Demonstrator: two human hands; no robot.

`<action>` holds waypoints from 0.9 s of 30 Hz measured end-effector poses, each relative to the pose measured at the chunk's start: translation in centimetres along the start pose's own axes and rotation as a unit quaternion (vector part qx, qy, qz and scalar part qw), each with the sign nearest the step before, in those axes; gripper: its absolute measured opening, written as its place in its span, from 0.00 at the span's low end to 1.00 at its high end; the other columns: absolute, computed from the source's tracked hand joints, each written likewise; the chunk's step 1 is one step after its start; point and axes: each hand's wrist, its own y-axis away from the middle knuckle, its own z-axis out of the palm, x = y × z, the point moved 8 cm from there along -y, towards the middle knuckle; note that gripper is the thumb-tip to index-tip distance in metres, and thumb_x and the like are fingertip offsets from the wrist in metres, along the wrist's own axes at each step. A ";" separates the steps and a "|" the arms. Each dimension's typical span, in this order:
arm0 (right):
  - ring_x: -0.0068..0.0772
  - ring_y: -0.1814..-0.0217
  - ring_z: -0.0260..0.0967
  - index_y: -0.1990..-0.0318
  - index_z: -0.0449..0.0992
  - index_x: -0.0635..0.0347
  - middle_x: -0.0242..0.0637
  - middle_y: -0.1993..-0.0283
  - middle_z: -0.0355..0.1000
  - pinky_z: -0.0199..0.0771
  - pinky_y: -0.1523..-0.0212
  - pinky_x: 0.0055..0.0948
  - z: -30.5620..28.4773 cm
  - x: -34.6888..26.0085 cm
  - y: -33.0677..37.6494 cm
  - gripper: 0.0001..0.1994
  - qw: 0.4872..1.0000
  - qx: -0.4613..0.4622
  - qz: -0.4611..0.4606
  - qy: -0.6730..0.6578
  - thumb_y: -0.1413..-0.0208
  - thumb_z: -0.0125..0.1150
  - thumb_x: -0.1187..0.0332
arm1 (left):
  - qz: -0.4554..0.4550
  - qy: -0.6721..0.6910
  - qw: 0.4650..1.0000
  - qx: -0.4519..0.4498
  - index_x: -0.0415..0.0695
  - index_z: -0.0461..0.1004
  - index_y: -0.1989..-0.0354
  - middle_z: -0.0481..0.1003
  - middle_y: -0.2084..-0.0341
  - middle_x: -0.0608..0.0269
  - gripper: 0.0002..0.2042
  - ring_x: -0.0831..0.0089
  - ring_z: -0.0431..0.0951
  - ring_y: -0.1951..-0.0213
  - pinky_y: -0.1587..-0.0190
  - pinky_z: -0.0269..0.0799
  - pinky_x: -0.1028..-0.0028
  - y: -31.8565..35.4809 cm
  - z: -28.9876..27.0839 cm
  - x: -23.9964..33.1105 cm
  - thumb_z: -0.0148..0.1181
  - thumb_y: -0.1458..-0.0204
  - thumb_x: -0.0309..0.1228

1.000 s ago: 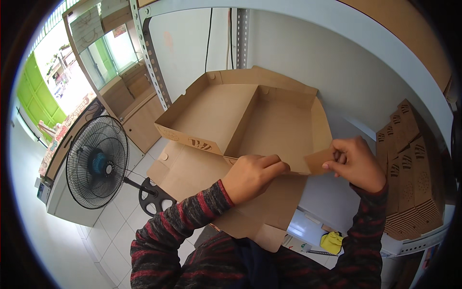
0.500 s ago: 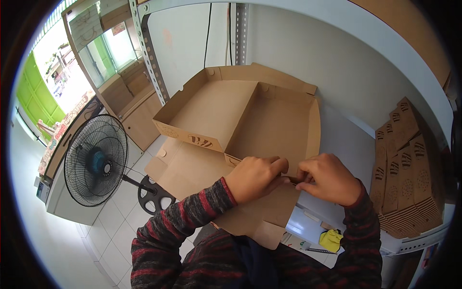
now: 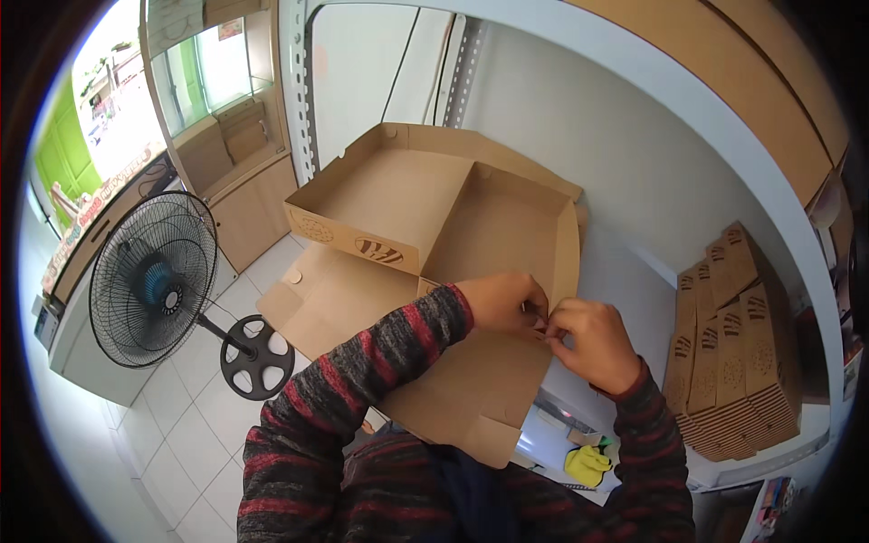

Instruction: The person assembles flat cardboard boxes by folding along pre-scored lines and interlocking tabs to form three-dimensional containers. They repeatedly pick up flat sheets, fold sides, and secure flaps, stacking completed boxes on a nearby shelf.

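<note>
A brown cardboard box (image 3: 502,222) stands open before me, its lid panel (image 3: 462,389) spread flat towards my body. At the near right corner, my left hand (image 3: 502,300) has its fingers curled and closed on the cardboard edge, partly hiding that wall. Right beside it, my right hand (image 3: 593,344) pinches the same corner, thumb and fingertips together. The fold between the fingertips is mostly covered. Adjoining on the left is another open cardboard section (image 3: 389,185) with dark printed patterns on its front wall; I cannot tell if it is a separate box.
Stacked flat cardboard boxes (image 3: 724,362) stand at the right on the pale shelf surface (image 3: 620,271). A black standing fan (image 3: 154,281) is on the left, near a wooden glass-fronted cabinet (image 3: 249,208). A yellow cloth-like item (image 3: 587,464) lies below. Metal shelf posts (image 3: 301,100) frame the workspace.
My left hand has shifted right and slightly up towards the corner, and both hands are now closer together. The whole view has turned a little; the boxes appear slightly further left.
</note>
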 end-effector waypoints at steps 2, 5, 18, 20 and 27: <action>0.44 0.70 0.72 0.74 0.75 0.62 0.40 0.69 0.73 0.73 0.69 0.37 0.1 0.2 0.3 0.04 0.998 0.047 -0.031 -0.012 0.60 0.63 0.76 | -0.014 -0.039 0.999 0.013 0.38 0.80 0.66 0.79 0.72 0.49 0.07 0.58 0.81 0.68 0.62 0.75 0.67 -0.1 -0.6 -0.1 0.61 0.52 0.26; 0.41 0.68 0.70 0.75 0.74 0.61 0.36 0.68 0.72 0.72 0.69 0.35 -0.1 0.3 1.8 0.06 0.981 0.168 -0.101 0.012 0.62 0.65 0.77 | 0.015 -0.094 0.995 0.024 0.39 0.80 0.67 0.79 0.74 0.50 0.06 0.57 0.81 0.69 0.62 0.75 0.67 -0.3 -0.8 1.2 0.60 0.53 0.24; 0.32 0.67 0.69 0.74 0.73 0.57 0.32 0.70 0.71 0.64 0.66 0.34 1.7 -0.8 4.0 0.07 0.952 0.237 -0.163 0.110 0.62 0.66 0.76 | 0.033 -0.098 0.993 0.058 0.38 0.79 0.65 0.79 0.73 0.51 0.07 0.57 0.81 0.70 0.64 0.76 0.68 0.8 -0.8 2.0 0.59 0.54 0.20; 0.31 0.69 0.70 0.74 0.74 0.58 0.32 0.70 0.71 0.65 0.67 0.32 1.8 -0.9 4.3 0.07 0.947 0.246 -0.179 0.107 0.62 0.66 0.76 | 0.027 -0.083 0.995 0.053 0.39 0.79 0.64 0.79 0.74 0.52 0.08 0.58 0.80 0.71 0.65 0.76 0.68 0.8 -0.8 2.0 0.59 0.53 0.21; 0.29 0.72 0.74 0.73 0.75 0.63 0.36 0.69 0.74 0.68 0.71 0.26 1.6 -1.8 5.3 0.05 0.928 0.272 -0.227 0.115 0.60 0.66 0.78 | 0.029 -0.086 0.995 0.045 0.39 0.78 0.64 0.79 0.76 0.53 0.07 0.61 0.80 0.73 0.66 0.76 0.69 0.9 -0.9 2.7 0.57 0.51 0.21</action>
